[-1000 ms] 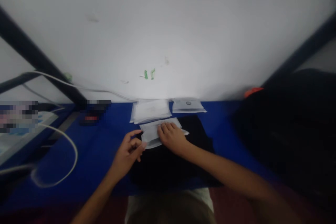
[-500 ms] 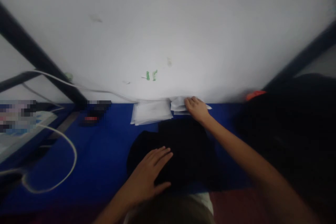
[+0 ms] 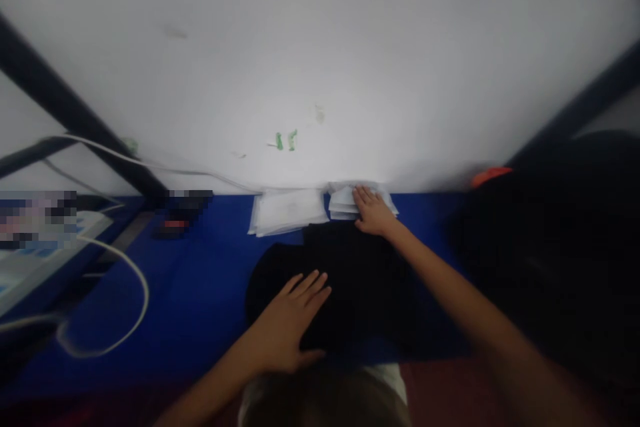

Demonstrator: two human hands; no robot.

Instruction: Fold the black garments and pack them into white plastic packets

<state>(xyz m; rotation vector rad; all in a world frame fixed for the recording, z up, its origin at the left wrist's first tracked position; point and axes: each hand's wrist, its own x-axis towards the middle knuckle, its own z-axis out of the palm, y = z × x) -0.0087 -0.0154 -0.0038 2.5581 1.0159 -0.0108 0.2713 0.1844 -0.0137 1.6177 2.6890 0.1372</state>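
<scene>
A piece of black cloth [image 3: 360,280] lies on the blue table in front of me; its folds are lost in the dark. Across its left part rests my left hand [image 3: 295,320], open, with the fingers spread. My right hand [image 3: 374,211] reaches to the back of the table and lies flat on a small stack of translucent white plastic sheets or bags [image 3: 343,203], fingers stretched out. Beside that stack, to its left, is a second pile of translucent white bags or sheets [image 3: 290,210], touched by neither hand.
A white wall [image 3: 320,47] rises behind the blue table [image 3: 190,300]. At the left, a white cable [image 3: 143,280] loops near a partly blurred-out pale item [image 3: 50,260] and a dark object [image 3: 185,213]. A large dark heap [image 3: 550,247] with an orange piece [image 3: 493,177] stands right.
My right hand has flattened on the right stack, which now lies flatter under it. The fingers of my left hand have spread a little on the black cloth.
</scene>
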